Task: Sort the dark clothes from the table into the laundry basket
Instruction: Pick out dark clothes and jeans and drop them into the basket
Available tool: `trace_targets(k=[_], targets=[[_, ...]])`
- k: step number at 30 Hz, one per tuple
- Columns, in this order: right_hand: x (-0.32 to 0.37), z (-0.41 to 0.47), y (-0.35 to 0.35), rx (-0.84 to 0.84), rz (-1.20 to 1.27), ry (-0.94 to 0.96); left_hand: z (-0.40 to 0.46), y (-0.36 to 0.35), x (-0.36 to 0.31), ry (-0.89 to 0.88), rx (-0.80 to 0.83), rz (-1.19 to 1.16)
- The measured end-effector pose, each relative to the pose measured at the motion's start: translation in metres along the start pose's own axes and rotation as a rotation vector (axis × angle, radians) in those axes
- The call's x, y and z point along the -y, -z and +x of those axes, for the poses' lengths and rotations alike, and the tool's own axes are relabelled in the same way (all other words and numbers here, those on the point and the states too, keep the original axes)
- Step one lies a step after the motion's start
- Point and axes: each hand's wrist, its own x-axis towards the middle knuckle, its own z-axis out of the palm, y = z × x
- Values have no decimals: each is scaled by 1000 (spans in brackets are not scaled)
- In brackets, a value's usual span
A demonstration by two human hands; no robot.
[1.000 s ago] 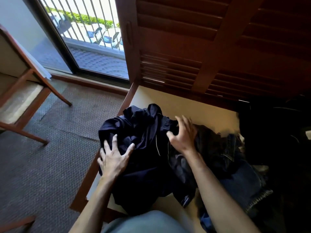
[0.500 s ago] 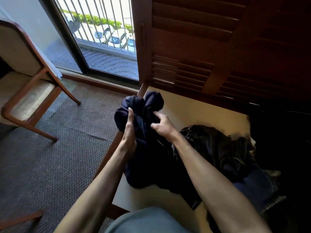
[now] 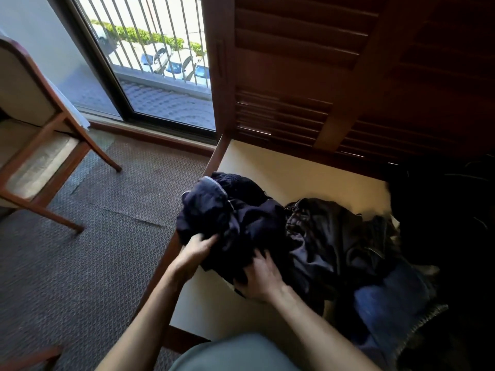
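The fingers (image 3: 207, 241) of the left hand (image 3: 191, 254) are curled into the near left edge of a bunched navy garment (image 3: 230, 220), pinching a fold of it. The right hand (image 3: 261, 277) has its fingers dug into the cloth at the bundle's near underside, closed around a handful; the tips are buried in the fabric. The bundle is gripped between both hands above the left front part of the cream table (image 3: 281, 170), though I cannot tell whether its bottom touches the top. A pale trim shows at its upper left. Just right of it, touching, lies a black shiny garment (image 3: 326, 236), and nearer the front right a blue denim piece (image 3: 388, 303) hangs over the table's edge. Dark wooden shutters (image 3: 321, 62) rise behind the table. Left of it are grey carpet (image 3: 93, 236), a wooden chair (image 3: 34, 129) and a glass door (image 3: 160, 76) with railing bars outside.
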Motion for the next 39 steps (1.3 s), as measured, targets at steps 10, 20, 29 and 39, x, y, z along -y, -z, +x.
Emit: trace_targets(k=[10,20,29,39], targets=[[1,-13,18,12,158,-44,-20,-35,-75,-204,-290,761],[-138,-62,51,-339,54,-640,65,-107,-30,-612,-218,1313],[-138,1,23,-120,27,-509,76,-115,-37,-641,-94,1172],[-150,23,37,-284,-52,-487,96,-150,-34,-633,-330,1140]])
